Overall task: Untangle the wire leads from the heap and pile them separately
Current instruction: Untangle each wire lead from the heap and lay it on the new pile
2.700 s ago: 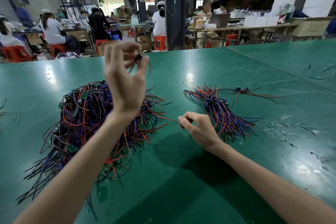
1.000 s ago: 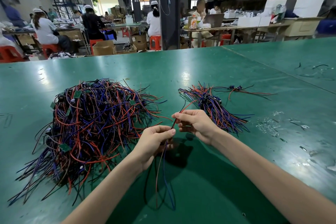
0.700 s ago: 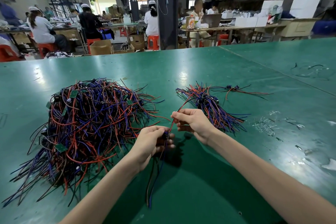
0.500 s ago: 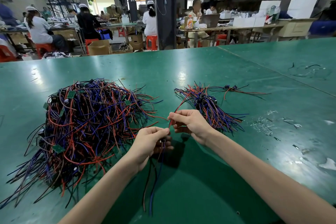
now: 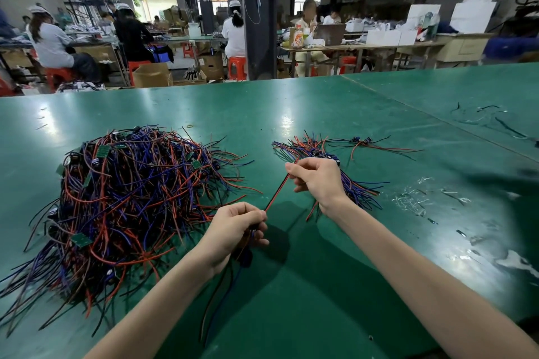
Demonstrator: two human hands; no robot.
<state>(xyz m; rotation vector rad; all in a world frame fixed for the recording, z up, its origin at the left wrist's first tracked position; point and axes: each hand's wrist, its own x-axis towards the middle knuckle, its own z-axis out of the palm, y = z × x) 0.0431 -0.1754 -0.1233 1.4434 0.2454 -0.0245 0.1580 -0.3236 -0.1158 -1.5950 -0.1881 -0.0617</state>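
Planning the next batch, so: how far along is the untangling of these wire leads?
Done: a small pile lies right of the heap, partly behind the right hand. In hand: the left hand and right hand hold one red lead stretched between them. Left: the heap is far bigger than the pile, so most of the job remains.

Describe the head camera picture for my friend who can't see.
Two bare hands stretch a red wire lead between them over a green table: the left hand grips it, the right hand pinches it. A big tangled heap of wires lies left, a small pile right.
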